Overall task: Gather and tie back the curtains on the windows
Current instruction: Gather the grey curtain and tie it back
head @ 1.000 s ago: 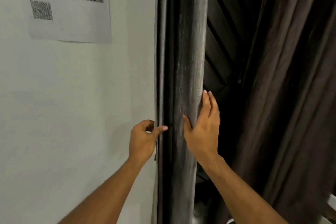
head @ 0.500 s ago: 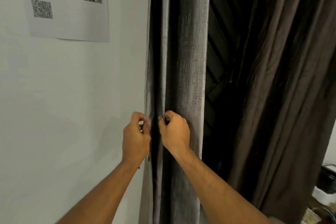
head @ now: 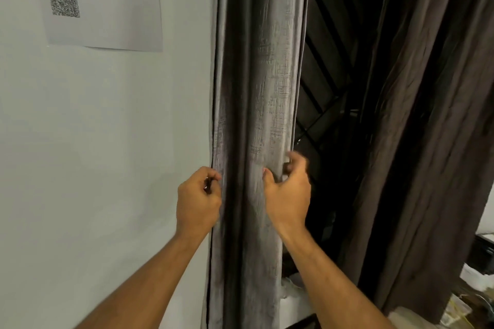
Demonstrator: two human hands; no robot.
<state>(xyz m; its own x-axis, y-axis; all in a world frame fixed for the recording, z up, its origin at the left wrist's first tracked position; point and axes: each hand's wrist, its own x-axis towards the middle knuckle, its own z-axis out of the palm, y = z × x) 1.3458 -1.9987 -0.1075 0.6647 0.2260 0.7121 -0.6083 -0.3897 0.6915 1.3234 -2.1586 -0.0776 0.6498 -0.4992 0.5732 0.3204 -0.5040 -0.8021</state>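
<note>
Grey curtain [head: 263, 115] is pinched by the left hand [head: 197, 201] and gripped by the right hand [head: 290, 192]; paper [head: 107, 2], upper left, has blurry writing.

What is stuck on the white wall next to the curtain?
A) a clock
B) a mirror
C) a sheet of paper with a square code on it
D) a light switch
C, because a sheet of paper with a black-and-white square code printed on it hangs on the wall, to the left of the grey curtain and above the hands.
</note>
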